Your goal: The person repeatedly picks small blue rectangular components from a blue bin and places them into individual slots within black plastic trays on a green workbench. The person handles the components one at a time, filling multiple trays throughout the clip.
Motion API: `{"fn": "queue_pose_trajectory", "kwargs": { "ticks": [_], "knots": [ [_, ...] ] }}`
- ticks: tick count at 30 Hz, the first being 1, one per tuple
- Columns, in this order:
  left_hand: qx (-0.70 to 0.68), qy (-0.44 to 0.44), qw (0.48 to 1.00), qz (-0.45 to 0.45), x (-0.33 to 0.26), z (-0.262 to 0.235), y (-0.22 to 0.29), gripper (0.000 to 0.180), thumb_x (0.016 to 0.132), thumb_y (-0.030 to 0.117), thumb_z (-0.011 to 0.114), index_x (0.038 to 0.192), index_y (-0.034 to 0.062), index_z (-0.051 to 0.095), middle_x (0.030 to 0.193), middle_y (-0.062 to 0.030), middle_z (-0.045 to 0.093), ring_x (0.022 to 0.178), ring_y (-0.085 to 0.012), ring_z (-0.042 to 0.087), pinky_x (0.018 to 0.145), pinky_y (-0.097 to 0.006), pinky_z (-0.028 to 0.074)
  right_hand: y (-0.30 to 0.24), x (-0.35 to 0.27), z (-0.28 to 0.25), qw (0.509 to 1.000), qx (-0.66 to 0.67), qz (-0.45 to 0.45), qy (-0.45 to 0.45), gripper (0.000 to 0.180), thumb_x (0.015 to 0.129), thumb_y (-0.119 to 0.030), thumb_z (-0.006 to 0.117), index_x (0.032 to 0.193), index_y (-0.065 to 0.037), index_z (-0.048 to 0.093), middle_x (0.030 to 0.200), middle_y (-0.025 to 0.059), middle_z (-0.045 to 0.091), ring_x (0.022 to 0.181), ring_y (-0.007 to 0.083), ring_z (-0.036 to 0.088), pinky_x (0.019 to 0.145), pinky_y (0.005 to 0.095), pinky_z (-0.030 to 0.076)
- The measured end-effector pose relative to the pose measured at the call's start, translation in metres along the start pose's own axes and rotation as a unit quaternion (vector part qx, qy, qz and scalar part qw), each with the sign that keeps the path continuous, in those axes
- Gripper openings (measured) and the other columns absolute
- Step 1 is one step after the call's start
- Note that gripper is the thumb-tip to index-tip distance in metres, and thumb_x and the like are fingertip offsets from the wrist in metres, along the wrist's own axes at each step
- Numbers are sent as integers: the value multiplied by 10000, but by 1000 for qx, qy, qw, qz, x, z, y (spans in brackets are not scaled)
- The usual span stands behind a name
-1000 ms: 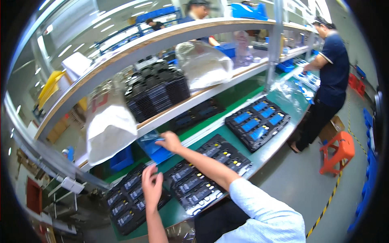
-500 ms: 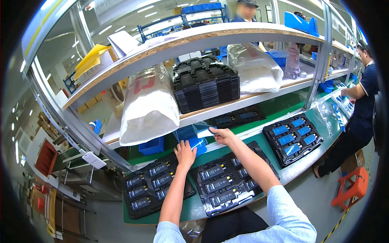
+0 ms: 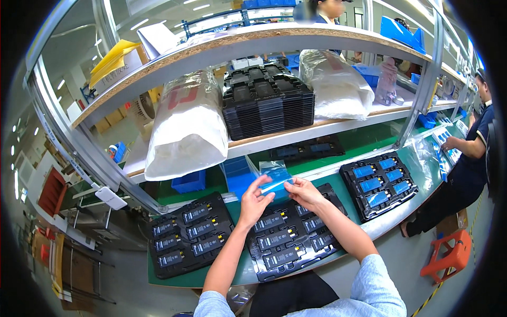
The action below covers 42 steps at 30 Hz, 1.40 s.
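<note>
My right hand point(image 3: 307, 194) pinches the edge of a thin, glossy blue film sheet point(image 3: 274, 173) over the far edge of the middle tray. Close beside it, my left hand point(image 3: 253, 203) has its fingers and thumb apart at the film's left edge; whether it touches the film is unclear. Behind my left hand lies more blue film point(image 3: 236, 171). Flat black battery packs point(image 3: 277, 239) fill the black plastic tray point(image 3: 259, 270) below my hands. Another tray of such packs point(image 3: 202, 228) sits to the left. In the right-hand tray point(image 3: 364, 210), the packs point(image 3: 372, 184) have blue faces.
A tall stack of black trays point(image 3: 269, 108) stands on the shelf between two white plastic bags point(image 3: 187, 132). Below the shelf is a blue bin point(image 3: 188, 182). A co-worker point(image 3: 478, 142) works at the far right, near a red stool point(image 3: 448, 254).
My right hand has drawn the film toward me and slightly right. My left hand has lifted off the blue film at the back and come beside the sheet, fingers spread.
</note>
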State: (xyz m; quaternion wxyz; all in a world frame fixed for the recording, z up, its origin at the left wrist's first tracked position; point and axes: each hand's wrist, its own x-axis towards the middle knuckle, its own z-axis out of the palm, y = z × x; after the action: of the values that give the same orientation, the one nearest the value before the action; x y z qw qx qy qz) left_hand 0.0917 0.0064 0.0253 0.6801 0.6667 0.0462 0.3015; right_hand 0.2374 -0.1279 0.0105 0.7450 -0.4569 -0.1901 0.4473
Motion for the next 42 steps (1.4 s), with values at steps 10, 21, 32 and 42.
{"fn": "queue_pose_trajectory", "kwargs": {
  "ticks": [10, 21, 32, 42],
  "knots": [
    [-19, -24, 999, -23, -35, 2, 10, 583, 804, -64, 687, 1325, 5, 433, 1126, -126, 620, 1020, -139, 599, 843, -246, 503, -19, -43, 6, 815, -489, -308, -44, 237, 755, -175, 797, 872, -7, 678, 879, 69, 646, 825, 168, 600, 749, 306, 482],
    [12, 34, 989, -146, -50, -3, 12, 393, 834, -2, 703, 1206, -1, 574, 812, 4, 660, 764, -31, 579, 662, -166, 440, -21, -59, 14, 881, -433, -178, -68, 204, 828, -199, 740, 868, -3, 705, 891, 59, 655, 812, 141, 586, 723, 279, 455],
    [279, 106, 954, -3, -55, 6, 34, 212, 814, 94, 749, 973, -7, 650, 660, -8, 641, 580, -32, 555, 542, -184, 420, -18, -68, 19, 859, -435, -271, -5, 165, 857, -149, 698, 870, 15, 694, 859, 87, 663, 792, 168, 621, 702, 289, 484],
    [38, -276, 893, -355, -121, -53, 124, 346, 999, 223, 446, 1198, -33, 568, 470, 17, 472, 408, -43, 449, 434, -217, 370, -24, -92, -70, 954, -245, -79, 155, 196, 909, -189, 658, 844, -4, 650, 666, -4, 598, 563, 49, 529, 523, 193, 411]
  ]
}}
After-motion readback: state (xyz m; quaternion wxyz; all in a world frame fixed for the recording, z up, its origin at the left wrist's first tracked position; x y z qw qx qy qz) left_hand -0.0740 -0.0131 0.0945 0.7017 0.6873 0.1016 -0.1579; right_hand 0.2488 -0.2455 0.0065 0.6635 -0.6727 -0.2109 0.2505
